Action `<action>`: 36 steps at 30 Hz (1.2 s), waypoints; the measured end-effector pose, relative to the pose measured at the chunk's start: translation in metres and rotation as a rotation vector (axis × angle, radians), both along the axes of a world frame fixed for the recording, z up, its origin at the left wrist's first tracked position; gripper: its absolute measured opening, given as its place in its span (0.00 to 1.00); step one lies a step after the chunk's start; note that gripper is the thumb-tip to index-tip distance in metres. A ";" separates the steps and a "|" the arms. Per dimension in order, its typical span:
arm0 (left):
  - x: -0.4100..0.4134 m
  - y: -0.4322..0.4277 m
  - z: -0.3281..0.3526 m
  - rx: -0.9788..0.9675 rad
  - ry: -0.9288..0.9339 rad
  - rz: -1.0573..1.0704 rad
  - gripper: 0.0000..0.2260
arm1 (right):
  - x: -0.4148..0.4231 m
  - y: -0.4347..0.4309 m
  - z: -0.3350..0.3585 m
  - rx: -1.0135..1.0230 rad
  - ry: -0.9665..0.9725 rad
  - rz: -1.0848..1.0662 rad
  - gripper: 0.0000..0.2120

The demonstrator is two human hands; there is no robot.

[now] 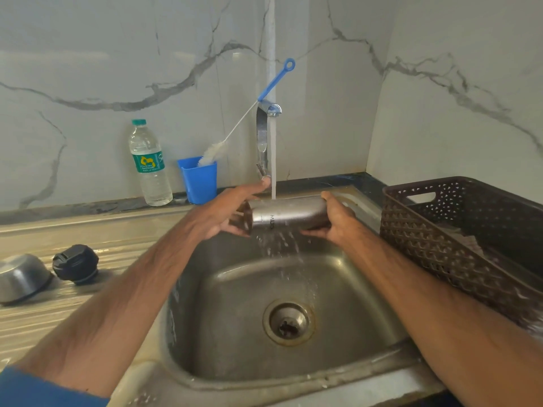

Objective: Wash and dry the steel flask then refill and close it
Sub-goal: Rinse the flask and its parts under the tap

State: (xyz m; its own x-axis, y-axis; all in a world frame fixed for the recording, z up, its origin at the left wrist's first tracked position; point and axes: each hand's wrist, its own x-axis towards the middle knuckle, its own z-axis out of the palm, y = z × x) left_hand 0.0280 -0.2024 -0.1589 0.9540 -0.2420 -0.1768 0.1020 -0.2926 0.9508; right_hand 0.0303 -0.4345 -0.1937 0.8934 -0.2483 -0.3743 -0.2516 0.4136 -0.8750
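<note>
A steel flask (289,212) lies sideways under the running tap (266,136), held over the sink (223,333) as water spills off its body. The left hand (223,214) grips one end and the right hand (338,221) the other, fingers curled around the metal. A black cap (75,264) sits on the drainboard, well to the left.

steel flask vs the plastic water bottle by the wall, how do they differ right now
The steel flask is opaque brushed metal; the plastic bottle is clear with a green label. The flask lies sideways under the running water, held by the left hand and right hand over the sink; the bottle stands upright on the counter, untouched. The bottle's green cap is on; the flask looks uncapped. Both are cylindrical drink containers.
</note>
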 end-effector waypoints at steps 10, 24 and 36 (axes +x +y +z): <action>0.001 -0.004 -0.029 -0.433 -0.136 0.267 0.22 | -0.008 -0.007 0.008 0.064 0.014 0.088 0.16; 0.002 -0.053 -0.025 -0.303 -0.246 0.416 0.21 | -0.014 0.030 -0.011 -0.688 -0.333 0.709 0.28; 0.003 -0.076 -0.034 -0.285 -0.296 0.332 0.14 | -0.026 0.036 -0.012 -0.497 -0.328 0.633 0.19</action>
